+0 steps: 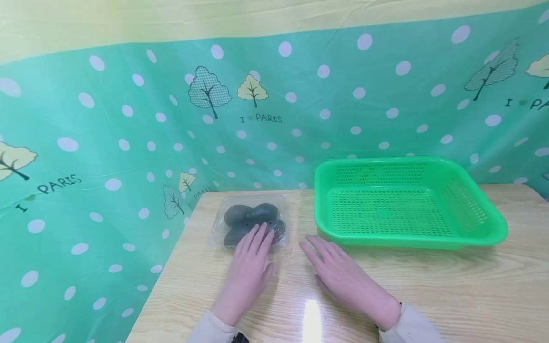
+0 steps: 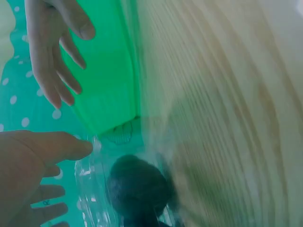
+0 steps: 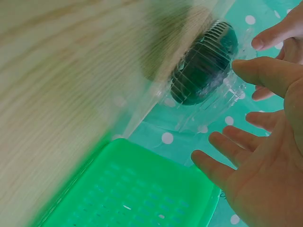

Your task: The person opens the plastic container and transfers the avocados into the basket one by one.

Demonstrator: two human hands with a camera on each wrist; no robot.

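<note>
Behind your work hangs a green dotted cloth (image 1: pixel 236 152), and in front of it stands the wood-grained bench (image 1: pixel 437 290), its back edge close against the fabric. The largest thing on it is the green basket (image 1: pixel 407 241), which sits by the back edge to the right of the middle, its long axis running roughly along that edge. To its left, near the bench's back left corner, lies the clear container (image 1: pixel 257 198), apart from the basket with a strip of bare wood between them; it looks wider than deep, so its long side also seems to follow the back edge. Your hands are apart from each other, fingers extended, and neither is clasped on anything. Your left hand (image 1: pixel 249 271) is much the nearer one: its fingertips overlap the container's front side, though you cannot tell from here whether they touch. Your right hand (image 1: pixel 349 286) lies just short of the basket's front left corner, its fingers pointing away and to the left, with the container beyond them on that side. Smallest are the dark, rounded pieces (image 1: pixel 238 215) inside the container; they overlap, so their exact number is hard to tell.
</note>
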